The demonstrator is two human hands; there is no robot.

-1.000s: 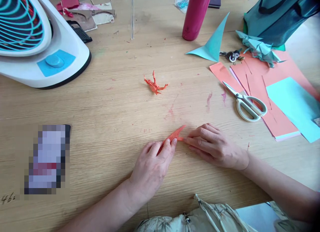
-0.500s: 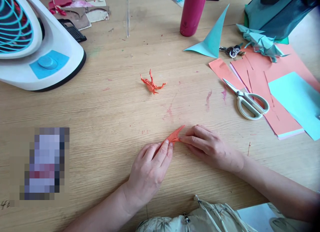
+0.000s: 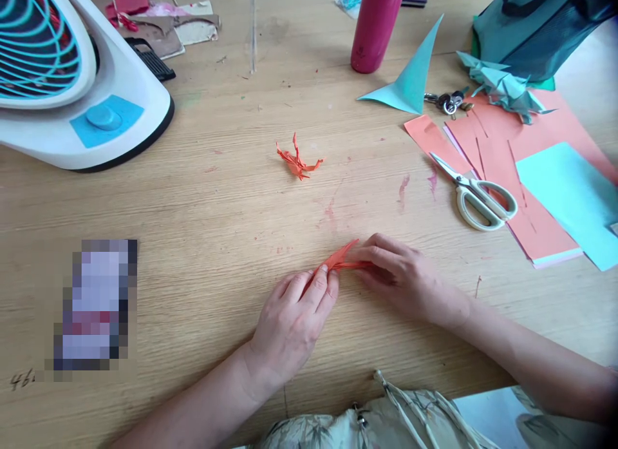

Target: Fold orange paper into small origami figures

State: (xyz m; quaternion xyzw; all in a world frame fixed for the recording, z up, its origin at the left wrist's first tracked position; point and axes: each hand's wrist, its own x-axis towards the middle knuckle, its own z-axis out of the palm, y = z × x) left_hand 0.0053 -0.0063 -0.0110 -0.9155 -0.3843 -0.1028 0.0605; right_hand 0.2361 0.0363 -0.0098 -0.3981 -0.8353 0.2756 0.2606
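Note:
A small folded orange paper (image 3: 340, 257) with two narrow points lies between my hands near the table's front edge. My left hand (image 3: 298, 317) presses its near left end with thumb and fingertips, hiding that end. At the tip of the right-pointing strip is my right hand (image 3: 405, 278), its fingers bent together around the paper and partly hiding it. Farther back on the wooden table (image 3: 217, 230) sits a small orange origami figure (image 3: 299, 164) with thin curled limbs.
Scissors (image 3: 483, 201) lie on orange sheets (image 3: 545, 233) at right, beside a turquoise sheet (image 3: 574, 198). Behind are a folded turquoise piece (image 3: 410, 82), keys (image 3: 450, 103), a turquoise figure (image 3: 506, 85) and a magenta bottle (image 3: 374, 30). Left: a fan (image 3: 130, 133) and a pixelated object (image 3: 96, 301).
The narrow strip of the orange paper now shows stretching right into my right hand, whose fingers have shifted slightly. The whole view has moved a little.

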